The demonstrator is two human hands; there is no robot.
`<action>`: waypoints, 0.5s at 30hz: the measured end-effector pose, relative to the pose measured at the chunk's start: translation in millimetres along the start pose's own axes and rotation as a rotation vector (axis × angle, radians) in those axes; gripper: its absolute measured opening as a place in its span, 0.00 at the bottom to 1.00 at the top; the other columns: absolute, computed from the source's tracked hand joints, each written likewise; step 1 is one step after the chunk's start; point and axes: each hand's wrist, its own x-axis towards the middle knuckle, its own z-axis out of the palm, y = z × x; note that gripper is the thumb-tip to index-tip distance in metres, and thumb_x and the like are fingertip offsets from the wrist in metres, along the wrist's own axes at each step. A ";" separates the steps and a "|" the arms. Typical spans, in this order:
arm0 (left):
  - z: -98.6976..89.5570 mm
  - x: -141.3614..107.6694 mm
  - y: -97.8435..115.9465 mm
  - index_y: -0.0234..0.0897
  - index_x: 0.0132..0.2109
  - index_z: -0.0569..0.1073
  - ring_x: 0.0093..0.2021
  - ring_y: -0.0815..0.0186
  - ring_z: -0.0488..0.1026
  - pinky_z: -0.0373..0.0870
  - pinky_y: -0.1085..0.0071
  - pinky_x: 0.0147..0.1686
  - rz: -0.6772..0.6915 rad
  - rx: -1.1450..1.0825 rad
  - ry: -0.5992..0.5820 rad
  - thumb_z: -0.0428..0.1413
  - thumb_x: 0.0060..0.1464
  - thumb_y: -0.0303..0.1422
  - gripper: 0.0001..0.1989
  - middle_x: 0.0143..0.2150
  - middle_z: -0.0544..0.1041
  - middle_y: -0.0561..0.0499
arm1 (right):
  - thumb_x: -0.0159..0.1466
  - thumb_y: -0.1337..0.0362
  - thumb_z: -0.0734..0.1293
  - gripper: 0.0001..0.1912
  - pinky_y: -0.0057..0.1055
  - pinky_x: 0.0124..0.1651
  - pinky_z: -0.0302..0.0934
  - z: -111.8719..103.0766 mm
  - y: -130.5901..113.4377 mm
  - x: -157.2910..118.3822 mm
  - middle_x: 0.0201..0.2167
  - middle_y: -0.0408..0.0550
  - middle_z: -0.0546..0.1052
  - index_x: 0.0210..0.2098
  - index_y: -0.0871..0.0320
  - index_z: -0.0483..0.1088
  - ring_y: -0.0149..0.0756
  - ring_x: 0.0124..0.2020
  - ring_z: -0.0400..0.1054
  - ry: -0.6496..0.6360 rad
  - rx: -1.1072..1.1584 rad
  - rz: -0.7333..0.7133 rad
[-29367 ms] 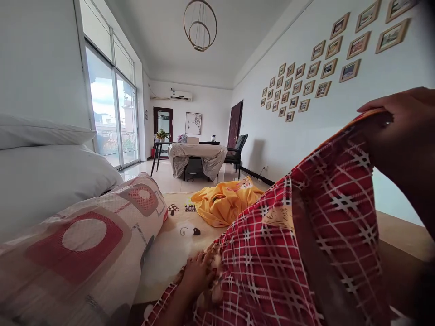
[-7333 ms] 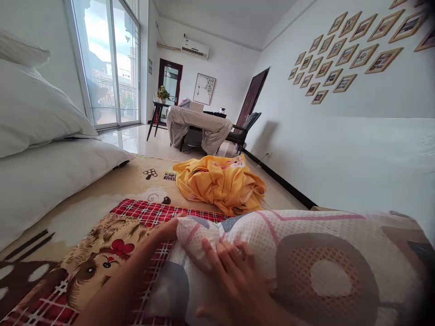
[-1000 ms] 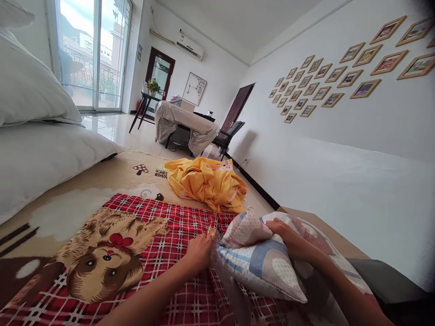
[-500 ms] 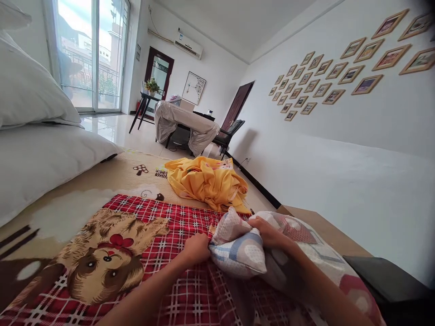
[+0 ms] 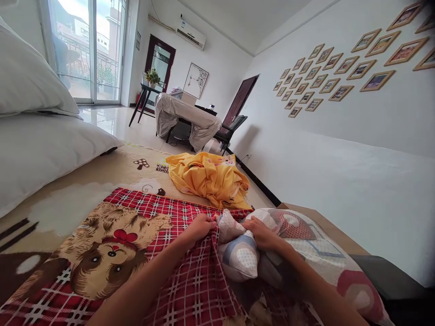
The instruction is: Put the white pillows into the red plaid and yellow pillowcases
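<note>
Left hand has moved slightly forward since the earlier frame, bringing the plaid cloth with it. It is closed on the cloth's edge, beside the pillow's tucked end. Right hand is closed on the pillow, which extends rightward beneath that forearm. The cloth's dog print lies face up, left of the left hand. Beyond both hands, the yellow cloth is crumpled. White pillows are stacked well to their left, on the blanket. Farthest noted: covered table, black chair beside it.
</note>
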 end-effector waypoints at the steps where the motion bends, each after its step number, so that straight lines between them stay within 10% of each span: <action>1: -0.3 -1.3 3.1 0.37 0.22 0.60 0.21 0.73 0.53 0.49 0.74 0.23 0.016 -0.021 0.012 0.51 0.52 0.40 0.15 0.18 0.55 0.59 | 0.55 0.69 0.60 0.07 0.36 0.41 0.53 0.6 -3.7 -0.4 0.28 0.48 0.74 0.29 0.59 0.71 0.38 0.31 0.66 -0.016 -0.034 0.009; 15: -2.3 -21.0 26.6 0.37 0.18 0.59 0.22 0.72 0.50 0.47 0.71 0.25 0.217 -0.012 0.061 0.50 0.47 0.39 0.15 0.18 0.55 0.58 | 0.54 0.74 0.59 0.14 0.37 0.45 0.52 -43.1 -46.1 -5.1 0.29 0.50 0.78 0.33 0.57 0.74 0.40 0.33 0.71 -0.284 -0.325 -0.004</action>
